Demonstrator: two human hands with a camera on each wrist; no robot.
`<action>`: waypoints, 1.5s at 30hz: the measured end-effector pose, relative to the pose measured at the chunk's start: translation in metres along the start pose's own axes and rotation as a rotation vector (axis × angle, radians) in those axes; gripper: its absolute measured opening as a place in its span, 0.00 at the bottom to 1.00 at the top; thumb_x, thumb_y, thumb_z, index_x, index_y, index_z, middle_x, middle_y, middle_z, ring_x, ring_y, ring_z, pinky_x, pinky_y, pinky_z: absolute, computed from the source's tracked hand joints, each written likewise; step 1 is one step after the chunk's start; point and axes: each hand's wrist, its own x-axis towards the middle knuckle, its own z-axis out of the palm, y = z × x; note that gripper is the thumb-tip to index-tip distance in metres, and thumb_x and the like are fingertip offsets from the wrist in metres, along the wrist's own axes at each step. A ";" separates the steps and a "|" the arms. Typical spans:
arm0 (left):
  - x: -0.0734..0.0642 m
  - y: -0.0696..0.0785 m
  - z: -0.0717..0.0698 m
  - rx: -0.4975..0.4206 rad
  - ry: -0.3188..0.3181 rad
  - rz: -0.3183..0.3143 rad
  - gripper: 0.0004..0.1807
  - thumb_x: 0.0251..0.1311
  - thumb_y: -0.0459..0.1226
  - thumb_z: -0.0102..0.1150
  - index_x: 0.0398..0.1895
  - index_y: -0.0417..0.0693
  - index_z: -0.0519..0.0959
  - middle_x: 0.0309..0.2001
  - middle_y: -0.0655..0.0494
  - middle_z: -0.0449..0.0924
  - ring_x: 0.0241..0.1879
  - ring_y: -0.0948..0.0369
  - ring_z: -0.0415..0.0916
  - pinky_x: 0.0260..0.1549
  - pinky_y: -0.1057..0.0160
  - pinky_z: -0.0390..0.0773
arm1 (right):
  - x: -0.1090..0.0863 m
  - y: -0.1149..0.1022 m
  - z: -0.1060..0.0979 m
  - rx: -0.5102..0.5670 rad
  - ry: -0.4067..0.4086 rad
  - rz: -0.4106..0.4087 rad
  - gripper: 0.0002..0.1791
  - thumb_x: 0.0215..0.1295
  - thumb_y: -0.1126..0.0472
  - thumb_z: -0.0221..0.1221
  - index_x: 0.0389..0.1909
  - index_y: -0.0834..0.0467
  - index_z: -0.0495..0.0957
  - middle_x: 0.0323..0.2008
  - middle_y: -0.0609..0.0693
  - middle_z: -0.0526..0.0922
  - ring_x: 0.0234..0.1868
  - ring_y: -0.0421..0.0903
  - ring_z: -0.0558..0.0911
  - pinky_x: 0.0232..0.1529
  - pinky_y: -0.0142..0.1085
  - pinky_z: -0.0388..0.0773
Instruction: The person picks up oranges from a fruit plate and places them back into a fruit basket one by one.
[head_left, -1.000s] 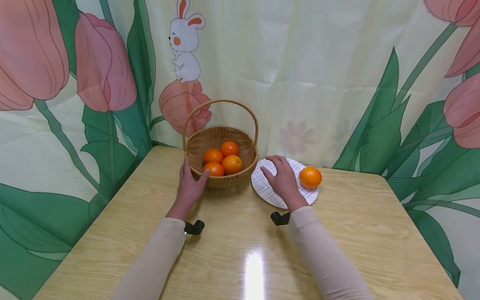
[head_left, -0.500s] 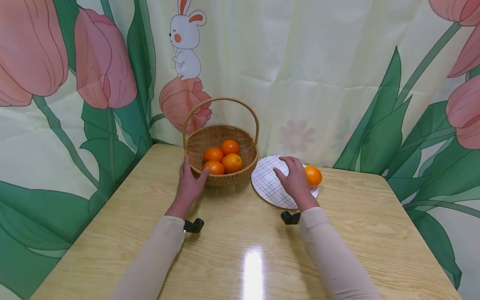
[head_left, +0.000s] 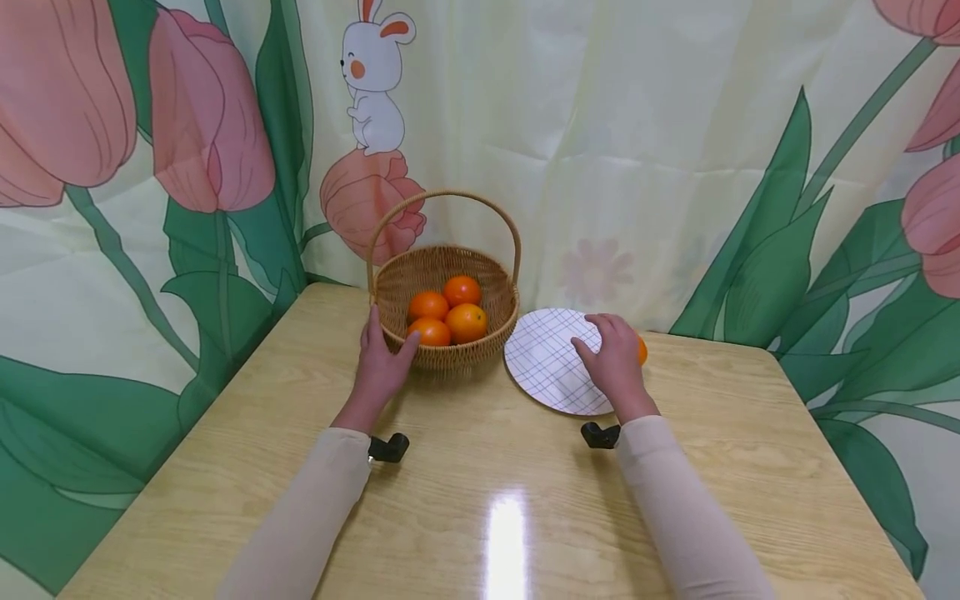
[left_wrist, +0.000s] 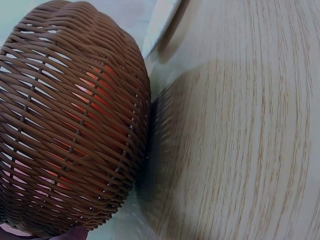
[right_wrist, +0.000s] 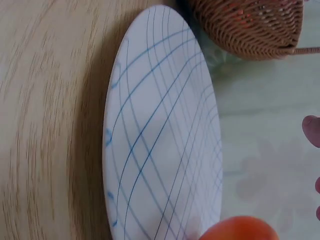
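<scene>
In the head view my left hand (head_left: 382, 362) rests against the left front of a wicker basket (head_left: 457, 358), its fingers along the side and its thumb at the front rim. Several oranges (head_left: 467, 322) lie inside the basket. My right hand (head_left: 617, 361) hovers over the right part of a white plate with blue crossing lines (head_left: 551, 358), fingers loosely bent and nothing in them. Beyond it shows the edge of a single orange (head_left: 642, 350), mostly hidden by the hand. In the right wrist view that orange (right_wrist: 241, 231) sits at the plate's end, apart from the fingertips (right_wrist: 312, 131).
The basket's tall arched handle (head_left: 450, 193) stands up over it. A wooden table (head_left: 465, 483) lies under everything, with a curtain (head_left: 637, 167) printed with tulips and a rabbit right behind its back edge.
My right hand has moved right across the plate and now covers most of the single orange. My left hand has stayed at the basket.
</scene>
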 end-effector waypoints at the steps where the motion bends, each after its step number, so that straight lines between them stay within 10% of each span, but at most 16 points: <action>1: 0.000 0.001 0.000 0.000 0.001 0.001 0.53 0.50 0.68 0.45 0.71 0.65 0.28 0.72 0.49 0.33 0.69 0.44 0.44 0.62 0.41 0.54 | 0.001 0.002 -0.001 -0.002 -0.001 0.010 0.25 0.57 0.52 0.61 0.54 0.59 0.72 0.53 0.57 0.72 0.57 0.56 0.67 0.60 0.52 0.59; 19: 0.002 -0.001 0.002 0.002 0.005 0.019 0.53 0.50 0.68 0.44 0.71 0.64 0.28 0.72 0.48 0.34 0.69 0.44 0.44 0.62 0.41 0.54 | -0.003 0.033 -0.002 -0.068 -0.115 0.179 0.31 0.56 0.52 0.62 0.60 0.57 0.66 0.62 0.61 0.62 0.64 0.62 0.55 0.61 0.60 0.48; 45: 0.003 -0.004 0.002 0.001 -0.004 0.009 0.53 0.49 0.69 0.44 0.70 0.66 0.27 0.72 0.49 0.33 0.69 0.43 0.44 0.61 0.41 0.55 | -0.009 0.050 0.002 0.017 -0.189 0.297 0.34 0.57 0.65 0.60 0.65 0.55 0.59 0.67 0.61 0.51 0.63 0.63 0.55 0.60 0.57 0.61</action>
